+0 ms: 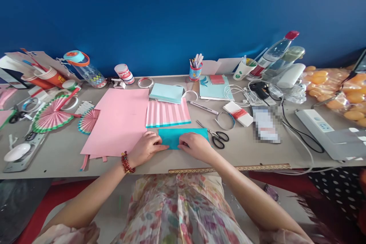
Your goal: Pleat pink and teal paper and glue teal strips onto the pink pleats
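A teal sheet of paper (173, 134) lies at the table's front, under both hands. My left hand (145, 146), wearing a red bead bracelet, holds its lower left edge with the fingers bent and the thumb laid along it. On its right half sits my right hand (196, 145), fingers curled and closed on the lower edge; the fingertips are partly hidden. Just beyond is a pleated pink-and-white striped paper (168, 113) with a teal border. Large pink sheets (120, 118) spread left of the hands. Black-handled scissors (219, 139) lie right of the teal paper.
Folded pink fans (54, 113) lie at the left. Light blue paper (166, 92), a pen cup (195, 71) and a utility knife (203, 107) are behind. To the right are tangled white cables (238, 95), a blurred phone (265, 124), a power strip (317, 129) and a tilted bottle (274, 53).
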A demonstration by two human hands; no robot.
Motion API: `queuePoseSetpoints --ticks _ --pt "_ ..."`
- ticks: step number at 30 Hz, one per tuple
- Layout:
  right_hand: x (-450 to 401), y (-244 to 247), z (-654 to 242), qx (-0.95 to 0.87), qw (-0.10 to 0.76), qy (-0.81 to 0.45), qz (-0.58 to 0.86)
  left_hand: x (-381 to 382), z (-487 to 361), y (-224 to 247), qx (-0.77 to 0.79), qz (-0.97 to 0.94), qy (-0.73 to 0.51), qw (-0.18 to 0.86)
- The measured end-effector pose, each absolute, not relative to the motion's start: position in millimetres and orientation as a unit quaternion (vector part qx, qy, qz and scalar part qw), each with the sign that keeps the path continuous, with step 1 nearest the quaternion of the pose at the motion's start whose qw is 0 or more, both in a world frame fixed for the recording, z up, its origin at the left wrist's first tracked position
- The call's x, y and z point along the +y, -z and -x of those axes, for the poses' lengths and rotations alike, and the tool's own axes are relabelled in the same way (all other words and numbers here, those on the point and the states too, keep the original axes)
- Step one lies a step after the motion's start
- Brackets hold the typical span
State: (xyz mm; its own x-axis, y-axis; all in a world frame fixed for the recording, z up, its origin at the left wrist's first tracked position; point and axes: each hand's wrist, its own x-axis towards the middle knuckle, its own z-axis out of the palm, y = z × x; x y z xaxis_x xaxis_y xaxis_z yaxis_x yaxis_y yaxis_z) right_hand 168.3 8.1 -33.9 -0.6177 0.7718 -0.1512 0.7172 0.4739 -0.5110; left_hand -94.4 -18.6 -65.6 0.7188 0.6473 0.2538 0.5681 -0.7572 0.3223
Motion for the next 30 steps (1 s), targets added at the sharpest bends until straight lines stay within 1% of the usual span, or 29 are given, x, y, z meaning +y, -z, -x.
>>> queuePoseSetpoints --ticks 17,26,30 --pt "9.7 40.3 -167.1 -0.876 0.035 -0.243 0.416 -19.0 93.3 64.9 0.334 -0.923 -0.166 0.092" --pt "7.9 36.9 -166.2 -0.871 0.015 -0.234 0.431 -22.4 89.6 60.3 0.34 -0.925 -0.153 0.065" --pt "2.7 32.6 -166.2 -0.887 0.008 -0.193 0.419 -25.8 89.8 60.4 0.343 -0.928 -0.141 0.041"
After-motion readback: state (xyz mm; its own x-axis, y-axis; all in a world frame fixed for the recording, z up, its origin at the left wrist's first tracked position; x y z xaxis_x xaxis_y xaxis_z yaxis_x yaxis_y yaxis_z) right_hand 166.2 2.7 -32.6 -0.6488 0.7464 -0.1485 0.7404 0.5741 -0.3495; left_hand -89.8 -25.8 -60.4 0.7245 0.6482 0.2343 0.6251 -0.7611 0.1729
